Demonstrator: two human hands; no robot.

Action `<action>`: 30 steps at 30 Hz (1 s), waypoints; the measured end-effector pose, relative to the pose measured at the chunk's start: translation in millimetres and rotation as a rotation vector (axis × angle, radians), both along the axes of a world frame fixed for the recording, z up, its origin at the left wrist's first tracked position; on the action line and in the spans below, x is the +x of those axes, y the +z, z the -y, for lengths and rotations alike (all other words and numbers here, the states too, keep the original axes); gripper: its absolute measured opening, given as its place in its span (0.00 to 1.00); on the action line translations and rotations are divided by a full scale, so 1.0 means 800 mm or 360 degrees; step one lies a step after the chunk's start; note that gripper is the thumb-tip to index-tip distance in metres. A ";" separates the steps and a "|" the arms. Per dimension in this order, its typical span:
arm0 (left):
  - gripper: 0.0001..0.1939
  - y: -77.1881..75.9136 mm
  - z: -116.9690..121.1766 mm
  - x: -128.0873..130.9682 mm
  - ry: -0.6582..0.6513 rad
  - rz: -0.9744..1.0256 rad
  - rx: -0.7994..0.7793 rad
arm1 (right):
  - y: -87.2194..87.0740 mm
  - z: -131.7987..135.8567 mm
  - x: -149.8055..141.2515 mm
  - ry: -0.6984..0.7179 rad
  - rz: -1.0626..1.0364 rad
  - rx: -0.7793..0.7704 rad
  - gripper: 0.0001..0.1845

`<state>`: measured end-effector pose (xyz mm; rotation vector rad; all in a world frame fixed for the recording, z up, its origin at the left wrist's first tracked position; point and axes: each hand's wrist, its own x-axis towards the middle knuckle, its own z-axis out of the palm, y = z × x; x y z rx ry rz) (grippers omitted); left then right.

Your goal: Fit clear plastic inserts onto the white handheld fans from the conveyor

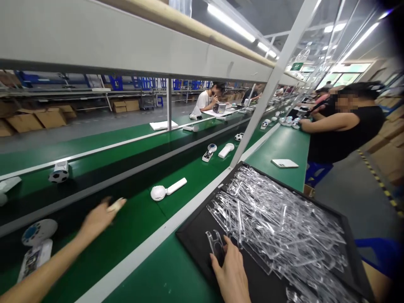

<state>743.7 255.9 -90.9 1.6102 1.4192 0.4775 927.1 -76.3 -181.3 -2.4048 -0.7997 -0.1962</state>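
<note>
Clear moulded plastic frame [215, 245]: located at near edge of black tray [195, 238], on bare tray floor, just beside heaped pile of similar clear parts [277, 223]. R hand [231, 271]: fingertips [224, 243] in contact w/ frame's lower part; firm grasp vs. light touch cannot be told. L hand [98, 219]: extended over green conveyor belt [132, 227], fingers drawn together, pale item [116, 205] at fingertips; held or not, cannot tell. Near L hand, on belt: white handheld fan [167, 188] ahead; round white fan head w/ blue centre [39, 232] and white unit [35, 259] to its side. Farther on: soccer-ball-pattern unit [58, 174]. Beyond tray: green bench [284, 147] carrying white flat case [285, 163]. Co-worker in black T-shirt [344, 130] stands at bench, arm extended toward white units. Cardboard cartons [38, 118] sit on floor across line.
</note>
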 end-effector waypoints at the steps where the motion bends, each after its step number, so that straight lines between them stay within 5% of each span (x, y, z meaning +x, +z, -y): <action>1: 0.40 -0.008 0.007 0.038 -0.0066 0.0053 -0.0267 | 0.000 0.004 0.003 0.0050 -0.0108 0.0049 0.21; 4: 0.41 -0.033 0.020 0.138 -0.0069 0.0320 -0.0883 | 0.011 0.021 0.010 0.0145 -0.0371 0.0234 0.21; 8: 0.37 -0.038 0.035 0.183 0.0012 0.0454 -0.0685 | 0.044 0.032 0.003 0.0132 -0.0707 0.0438 0.23; 11: 0.35 -0.009 0.050 0.145 -0.0107 0.0514 -0.0306 | 0.080 0.025 -0.014 0.0181 -0.0890 0.0539 0.25; 15: 0.35 0.055 0.081 0.054 -0.0483 0.0451 0.0337 | 0.134 0.007 -0.042 0.0350 -0.0859 0.0475 0.25; 18: 0.34 0.090 0.120 -0.005 -0.0424 0.0760 0.0076 | 0.168 -0.014 -0.076 0.0576 -0.0754 0.0343 0.26; 23: 0.32 0.108 0.183 -0.061 -0.0136 0.1266 -0.0503 | 0.196 -0.049 -0.160 0.1020 -0.0434 0.0124 0.29; 30: 0.32 0.138 0.213 -0.102 -0.0289 0.1151 -0.0536 | 0.203 -0.049 -0.227 0.1021 -0.0302 0.0008 0.33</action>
